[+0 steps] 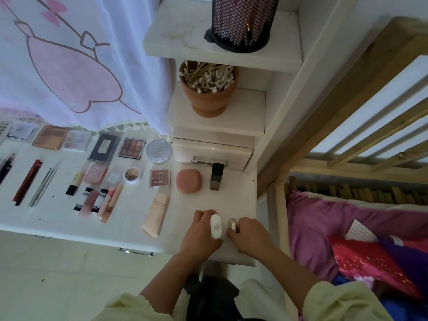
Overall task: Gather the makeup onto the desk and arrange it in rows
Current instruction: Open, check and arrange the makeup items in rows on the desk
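White desk [231, 200], under a sheer pink-printed curtain [69, 66], carries the makeup in rows. At far left, pencils and liners [27, 181] lie side by side. Behind them flat palettes [131, 148] run across to a round clear compact [159, 151]. Nearer, lip tubes [108, 200] and a peach tube [155, 214] lie lengthwise. Right of these sit a pink rounded compact [188, 180] and a dark bottle [215, 176], apart from each other.

At the near edge the left hand [199, 232] grips a white bottle [215, 226], fingers curled round it. Just beside it the right hand [251, 232] pinches a small gold-rimmed tube [233, 224].

On the shelves behind, a terracotta pot [208, 98] is full of cotton swabs [206, 77]. Above it stands a black mesh cup [243, 22], its contents too dim to tell.
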The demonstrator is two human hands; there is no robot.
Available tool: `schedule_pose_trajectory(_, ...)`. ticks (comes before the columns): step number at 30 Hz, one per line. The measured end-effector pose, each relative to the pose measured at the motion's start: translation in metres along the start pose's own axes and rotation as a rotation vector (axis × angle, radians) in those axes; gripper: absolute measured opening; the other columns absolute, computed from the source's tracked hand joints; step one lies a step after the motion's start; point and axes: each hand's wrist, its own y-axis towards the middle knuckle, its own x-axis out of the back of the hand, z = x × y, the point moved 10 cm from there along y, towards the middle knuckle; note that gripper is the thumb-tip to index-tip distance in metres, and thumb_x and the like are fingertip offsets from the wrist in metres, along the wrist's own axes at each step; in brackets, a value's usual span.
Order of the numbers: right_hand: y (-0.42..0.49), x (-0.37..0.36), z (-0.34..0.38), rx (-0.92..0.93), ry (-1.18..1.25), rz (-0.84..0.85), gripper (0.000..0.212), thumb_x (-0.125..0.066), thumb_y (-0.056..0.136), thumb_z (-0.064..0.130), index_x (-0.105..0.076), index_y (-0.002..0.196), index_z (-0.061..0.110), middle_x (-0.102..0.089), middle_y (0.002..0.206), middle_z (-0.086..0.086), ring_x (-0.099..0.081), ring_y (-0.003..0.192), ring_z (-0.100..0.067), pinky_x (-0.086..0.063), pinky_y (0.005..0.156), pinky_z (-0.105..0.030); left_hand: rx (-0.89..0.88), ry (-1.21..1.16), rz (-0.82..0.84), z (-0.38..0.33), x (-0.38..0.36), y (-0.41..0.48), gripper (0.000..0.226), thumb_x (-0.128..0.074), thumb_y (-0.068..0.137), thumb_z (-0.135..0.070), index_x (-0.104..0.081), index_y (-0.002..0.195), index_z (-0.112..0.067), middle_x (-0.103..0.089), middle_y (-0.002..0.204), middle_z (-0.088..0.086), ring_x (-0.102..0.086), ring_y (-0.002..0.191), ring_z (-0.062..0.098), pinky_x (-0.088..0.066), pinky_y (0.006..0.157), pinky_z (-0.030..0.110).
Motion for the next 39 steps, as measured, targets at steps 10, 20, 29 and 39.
schedule_pose_trajectory(10, 0.01, 0.068, -0.004, -0.009, 0.217, -0.084, 0.028, -0.062, 0.085, 0.04, -0.058, 0.075, 0.014, -0.067, 0.07, -0.005, -0.066, 0.066, -0.019, -0.058, 0.073, -0.041, 0.052, 0.082, 0.174, 0.016, 0.04, 0.009, 0.059, -0.067, 0.079, -0.009, -0.046, 0.129, -0.03, -0.044, 0.126, -0.005, -0.054, 0.098, 0.011, -0.051, 0.084, 0.02)
schedule_pose_trajectory(20, 0.026, 0.129, 0.103, 0.264, 0.12, -0.267, 0.042, -0.054, 0.093, 0.045, -0.043, 0.129, 0.027, -0.061, 0.083, 0.004, -0.058, 0.075, -0.013, -0.046, 0.067, -0.027, -0.063, -0.057, -0.206, -0.034, 0.101, 0.058, 0.039, -0.072, 0.08, -0.02, -0.058, 0.117, -0.015, -0.048, 0.11, -0.005, -0.05, 0.109, 0.019, -0.038, 0.088, 0.016)
schedule_pose_trajectory(29, 0.039, 0.116, 0.111, 0.219, 0.062, -0.234, 0.032, -0.048, 0.096, 0.044, -0.052, 0.116, 0.019, -0.061, 0.11, -0.004, -0.058, 0.098, -0.021, -0.037, 0.072, -0.026, -0.04, 0.039, -0.097, -0.033, 0.081, 0.083, 0.043, -0.063, 0.087, -0.043, -0.054, 0.126, -0.026, -0.048, 0.111, -0.004, -0.049, 0.083, 0.008, -0.039, 0.072, 0.021)
schedule_pose_trajectory(39, 0.011, 0.162, 0.087, 0.273, 0.286, -0.341, 0.017, -0.053, 0.097, 0.024, -0.061, 0.108, 0.015, -0.062, 0.085, -0.001, -0.059, 0.072, -0.015, -0.046, 0.066, -0.025, -0.363, 0.043, -0.196, -0.078, 0.118, 0.053, 0.033, -0.066, 0.081, -0.055, -0.056, 0.1, -0.029, -0.055, 0.093, -0.017, -0.047, 0.079, -0.002, -0.029, 0.073, 0.002)
